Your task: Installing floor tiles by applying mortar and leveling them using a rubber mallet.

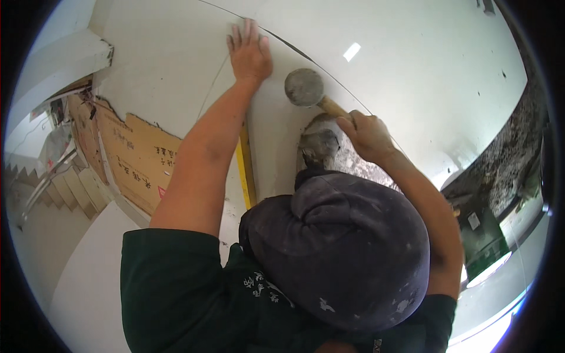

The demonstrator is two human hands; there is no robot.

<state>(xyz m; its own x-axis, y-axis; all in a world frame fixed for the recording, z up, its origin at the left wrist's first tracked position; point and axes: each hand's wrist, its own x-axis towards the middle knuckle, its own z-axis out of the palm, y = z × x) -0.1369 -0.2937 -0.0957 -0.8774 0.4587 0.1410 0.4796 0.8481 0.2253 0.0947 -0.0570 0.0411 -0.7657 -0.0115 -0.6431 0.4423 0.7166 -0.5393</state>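
My left hand (250, 57) lies flat, fingers spread, on a pale glossy floor tile (176, 70), just short of a dark joint line (288, 46). In my right hand (371, 138) is the wooden handle of a mallet (304, 87). Its round, grey, dusty head points up and left, over the tile; whether it touches the surface I cannot tell. A long yellow bar (246, 167), like a spirit level, lies partly hidden beside my left forearm. Below the mallet shows a dusty shoe (318, 144), and my bent knee in dark trousers (347, 253) covers the lower middle.
Printed cardboard (138, 156) covers the floor on the left, beside a staircase (70, 191) going down. Rough grey mortar or rubble (500, 159) borders the tiles at the right. A dark green container (482, 235) stands at the lower right.
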